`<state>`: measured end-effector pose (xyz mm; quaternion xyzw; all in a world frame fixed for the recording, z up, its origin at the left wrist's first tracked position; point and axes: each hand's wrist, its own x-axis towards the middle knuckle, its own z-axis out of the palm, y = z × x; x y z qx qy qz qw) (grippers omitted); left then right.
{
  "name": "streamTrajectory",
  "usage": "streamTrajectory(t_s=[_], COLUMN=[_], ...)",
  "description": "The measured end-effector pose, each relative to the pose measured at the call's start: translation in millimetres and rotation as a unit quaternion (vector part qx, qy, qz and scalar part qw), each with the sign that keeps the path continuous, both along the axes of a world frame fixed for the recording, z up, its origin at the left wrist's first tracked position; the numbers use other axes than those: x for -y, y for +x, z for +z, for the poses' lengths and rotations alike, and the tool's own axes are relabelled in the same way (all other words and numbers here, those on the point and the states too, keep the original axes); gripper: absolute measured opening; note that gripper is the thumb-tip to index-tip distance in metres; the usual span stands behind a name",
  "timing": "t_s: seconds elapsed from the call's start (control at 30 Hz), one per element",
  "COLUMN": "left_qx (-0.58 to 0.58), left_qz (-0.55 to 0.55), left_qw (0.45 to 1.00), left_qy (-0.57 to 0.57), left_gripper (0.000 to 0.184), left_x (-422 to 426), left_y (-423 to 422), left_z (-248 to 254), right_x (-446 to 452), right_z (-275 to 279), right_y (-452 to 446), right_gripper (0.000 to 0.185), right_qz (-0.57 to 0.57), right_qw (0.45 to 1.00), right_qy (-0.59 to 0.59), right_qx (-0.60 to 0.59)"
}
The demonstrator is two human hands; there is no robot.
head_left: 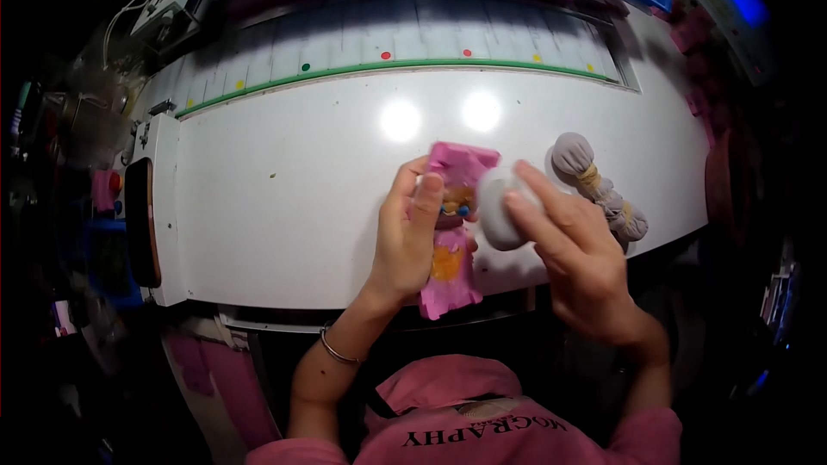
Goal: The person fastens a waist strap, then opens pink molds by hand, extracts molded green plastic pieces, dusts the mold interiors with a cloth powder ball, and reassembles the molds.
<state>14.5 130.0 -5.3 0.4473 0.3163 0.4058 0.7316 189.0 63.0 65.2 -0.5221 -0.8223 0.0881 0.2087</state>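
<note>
While left hand (403,228) grasps pink block (450,241), orange patches (446,263) and blue spot (463,211) showing, we see right hand (587,260) gripping pale rounded pad (501,217), blurred, just right of block; contact we cannot tell. Farther right of block, banded cloth bundle (606,195) lies on white worktop (276,207); green strip (388,68) beyond block.
</note>
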Motion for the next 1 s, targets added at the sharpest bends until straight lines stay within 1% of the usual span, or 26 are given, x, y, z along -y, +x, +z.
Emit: streamTrajectory(t_s=[0.03, 0.07, 0.1, 0.13, 0.17, 0.2, 0.23, 0.27, 0.3, 0.33, 0.4, 0.43, 0.5, 0.53, 0.57, 0.63, 0.67, 0.7, 0.77, 0.8, 0.83, 0.87, 0.9, 0.93, 0.97, 1.0], left_qx=[-0.003, 0.02, 0.043, 0.059, 0.058, -0.047, -0.15, -0.107, -0.105, -0.082, -0.047, -0.048, -0.034, -0.047, -0.047, -0.017, -0.018, -0.019, -0.016, -0.02, -0.024, -0.04, 0.033, 0.061, 0.091, 0.043], left_qz=[0.004, 0.035, 0.065, 0.099, 0.099, 0.107, 0.11, 0.097, 0.098, 0.092, 0.087, 0.091, 0.098, 0.078, 0.076, 0.058, 0.053, 0.071, 0.097, 0.068, 0.037, 0.042, -0.014, 0.033, 0.079, 0.069], left_qw=[1.0, 0.999, 0.997, 0.993, 0.993, 0.987, 0.958, 0.981, 0.98, 0.985, 0.989, 0.988, 0.992, 0.993, 0.993, 0.997, 0.998, 0.996, 0.994, 0.997, 0.999, 0.998, 0.996, 0.989, 0.976, 0.99], left_qy=[0.0, 0.0, 0.0, -0.003, -0.004, 0.109, 0.218, 0.133, 0.135, 0.123, 0.11, 0.112, 0.078, 0.081, 0.081, 0.038, 0.039, 0.041, 0.056, 0.012, -0.032, -0.023, -0.087, -0.133, -0.179, -0.111], left_gripper=[0.047, 0.046, 0.046, 0.05, 0.05, 0.051, 0.053, 0.053, 0.053, 0.052, 0.048, 0.048, 0.046, 0.044, 0.044, 0.043, 0.043, 0.044, 0.046, 0.051, 0.057, 0.06, 0.061, 0.062, 0.064, 0.065], left_x=[-1.8, -2.6, -3.0, -2.0, -2.8, -3.2, -2.6, -3.9, -5.6, -5.2, -4.4, -6.7, -8.5, -6.3, -4.4, -2.7, -1.6, -2.0, -9.2, -13.8, -14.9, -10.4, -7.7, -2.3, 3.8, 7.2], left_y=[-1.0, -0.3, 1.6, 6.8, 10.1, 13.5, 15.3, 16.5, 16.8, 15.6, 12.9, 11.9, 9.6, 8.9, 8.1, 8.0, 8.2, 8.0, 0.5, -11.1, -18.5, -18.0, -19.7, -10.9, -2.1, -2.8], left_z=[-0.2, -0.4, -0.6, 4.3, 3.8, 2.4, 0.5, -5.5, -6.4, -7.0, -6.0, -2.2, 5.7, 5.9, 6.6, 7.6, 7.0, 5.8, 1.4, -4.0, -6.3, -4.9, -10.9, -5.8, -0.8, -4.0], right_x=[4.6, 9.3, 11.4, 12.8, 13.8, 13.6, 17.5, 17.2, 11.6, 9.0, 5.6, 3.9, 6.6, 8.3, 8.5, 8.1, 6.2, 7.5, 4.3, 4.3, 2.9, -1.1, -5.2, -7.5, -9.1, -11.8], right_z=[-3.0, -5.4, -6.6, -7.5, -8.1, -17.4, -33.8, -30.6, -24.0, -17.1, -6.3, -5.3, -4.8, -12.7, -12.6, -10.9, -6.3, -4.2, -1.0, -7.8, -11.8, -10.4, -8.8, -8.5, -9.2, -13.1], right_y=[1.3, 0.5, -2.6, -7.0, -12.1, -20.4, -29.9, -26.6, -21.8, -18.3, -14.8, -15.5, -19.2, -25.0, -25.8, -25.3, -21.2, -17.4, -6.5, 0.5, 3.4, -1.0, -8.6, -15.7, -21.5, -23.9], right_gripper=[0.059, 0.06, 0.06, 0.059, 0.058, 0.057, 0.058, 0.059, 0.06, 0.06, 0.059, 0.059, 0.059, 0.06, 0.06, 0.061, 0.063, 0.063, 0.068, 0.076, 0.081, 0.08, 0.081, 0.079, 0.078, 0.072], right_qz=[-0.025, -0.052, -0.05, -0.037, -0.026, 0.027, -0.03, -0.018, -0.005, -0.006, 0.004, 0.008, 0.007, 0.024, 0.022, 0.031, 0.042, 0.04, -0.021, -0.052, -0.074, -0.071, -0.071, -0.074, -0.076, -0.091], right_qw=[0.998, 0.992, 0.992, 0.995, 0.998, 0.997, 0.997, 0.996, 0.994, 0.994, 0.993, 0.993, 0.998, 0.999, 0.999, 0.997, 0.994, 0.994, 0.988, 0.99, 0.994, 0.995, 0.991, 0.969, 0.933, 0.902], right_qy=[0.037, 0.072, 0.071, 0.064, 0.057, -0.026, -0.005, -0.036, -0.062, -0.062, -0.121, -0.119, -0.056, -0.044, -0.044, -0.057, -0.097, -0.095, -0.15, -0.126, -0.075, -0.056, -0.037, -0.097, -0.155, -0.18], right_qx=[-0.046, -0.091, -0.094, -0.059, -0.024, 0.061, 0.071, 0.079, 0.087, 0.087, 0.005, 0.004, -0.034, 0.014, 0.013, 0.038, 0.023, 0.022, 0.017, 0.018, 0.033, -0.04, -0.112, -0.216, -0.317, -0.381])
